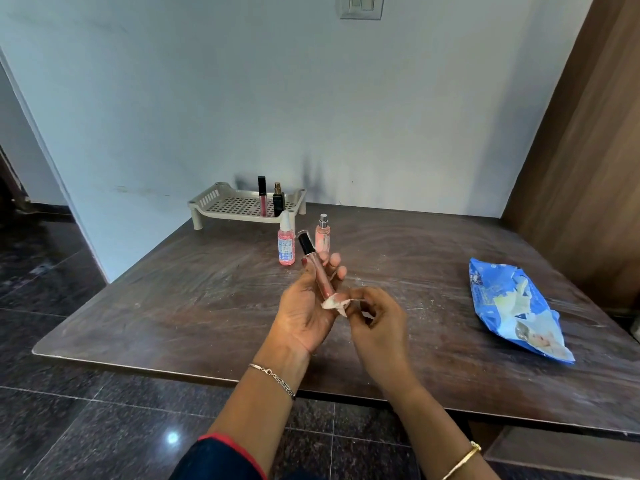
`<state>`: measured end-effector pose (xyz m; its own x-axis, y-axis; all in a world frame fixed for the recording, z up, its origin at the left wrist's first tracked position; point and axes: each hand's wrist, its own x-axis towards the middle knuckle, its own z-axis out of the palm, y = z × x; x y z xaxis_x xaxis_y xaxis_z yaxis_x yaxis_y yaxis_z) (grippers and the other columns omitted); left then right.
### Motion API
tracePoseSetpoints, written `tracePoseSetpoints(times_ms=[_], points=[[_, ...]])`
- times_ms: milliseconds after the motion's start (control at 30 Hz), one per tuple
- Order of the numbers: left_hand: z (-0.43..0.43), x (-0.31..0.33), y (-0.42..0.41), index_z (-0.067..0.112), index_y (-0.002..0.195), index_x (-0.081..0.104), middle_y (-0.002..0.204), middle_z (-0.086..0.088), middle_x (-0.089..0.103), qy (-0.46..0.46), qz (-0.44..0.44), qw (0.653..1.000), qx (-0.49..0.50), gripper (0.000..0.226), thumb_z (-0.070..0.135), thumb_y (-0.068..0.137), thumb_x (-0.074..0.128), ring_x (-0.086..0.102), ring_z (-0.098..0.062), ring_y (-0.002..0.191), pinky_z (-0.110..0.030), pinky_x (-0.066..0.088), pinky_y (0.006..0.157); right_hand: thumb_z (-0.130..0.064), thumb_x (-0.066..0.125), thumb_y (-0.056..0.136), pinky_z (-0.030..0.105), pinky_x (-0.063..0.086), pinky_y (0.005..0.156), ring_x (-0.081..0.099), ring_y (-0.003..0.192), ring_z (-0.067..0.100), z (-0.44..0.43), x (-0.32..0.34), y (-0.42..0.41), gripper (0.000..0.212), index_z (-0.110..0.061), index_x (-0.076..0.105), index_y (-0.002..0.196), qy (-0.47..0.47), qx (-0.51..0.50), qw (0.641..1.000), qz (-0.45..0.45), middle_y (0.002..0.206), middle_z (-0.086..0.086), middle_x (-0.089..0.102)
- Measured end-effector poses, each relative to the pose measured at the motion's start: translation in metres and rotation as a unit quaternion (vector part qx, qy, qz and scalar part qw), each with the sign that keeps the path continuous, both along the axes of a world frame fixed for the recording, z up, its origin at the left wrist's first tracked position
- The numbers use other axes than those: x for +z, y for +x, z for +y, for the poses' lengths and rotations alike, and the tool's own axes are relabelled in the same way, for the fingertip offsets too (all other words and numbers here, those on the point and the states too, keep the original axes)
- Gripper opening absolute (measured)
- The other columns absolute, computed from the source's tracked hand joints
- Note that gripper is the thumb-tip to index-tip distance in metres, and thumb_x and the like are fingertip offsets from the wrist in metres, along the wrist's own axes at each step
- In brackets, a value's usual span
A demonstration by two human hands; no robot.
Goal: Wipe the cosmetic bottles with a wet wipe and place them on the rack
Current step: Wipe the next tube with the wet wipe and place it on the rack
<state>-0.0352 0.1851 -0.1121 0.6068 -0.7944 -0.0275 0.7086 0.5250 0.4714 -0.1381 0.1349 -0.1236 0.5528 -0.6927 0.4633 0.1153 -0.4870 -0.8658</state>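
Over the bench (207, 306), with the rack (207, 201) well away at the back edge, the left hand (303, 313) holds the lip gloss tube (317, 271), fingers (337, 271) curled loosely round its lower half. Its long axis runs up and away, black cap toward the rack. The right hand (377, 322) is just beside the tube's base, fingers pinching the wet wipe (333, 303) against it. The tube is slim and clear-bodied, pinkish inside.

Left hand (304, 306): palm up, thumb and fingers (335, 261) gripping the tube (317, 271). Right hand (375, 320): fingers curled, pinching the wipe (333, 302) at the tube's lower end. Both forearms extend forward, hands just beside each other.
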Motion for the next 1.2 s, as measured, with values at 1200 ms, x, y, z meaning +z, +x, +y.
tracePoseSetpoints(times_ms=[1200], points=[[-0.048, 0.025, 0.321, 0.002, 0.108, 0.062, 0.105, -0.017, 0.068, 0.556, -0.525, 0.564, 0.312, 0.025, 0.021, 0.092, 0.056, 0.061, -0.033, 0.103, -0.028, 0.037, 0.073, 0.011, 0.054, 0.084, 0.023, 0.058, 0.059, 0.071, 0.062, 0.017, -0.028, 0.015, 0.114, 0.016, 0.007, 0.064, 0.096, 0.592, 0.101, 0.792, -0.108, 0.076, 0.014, 0.073]])
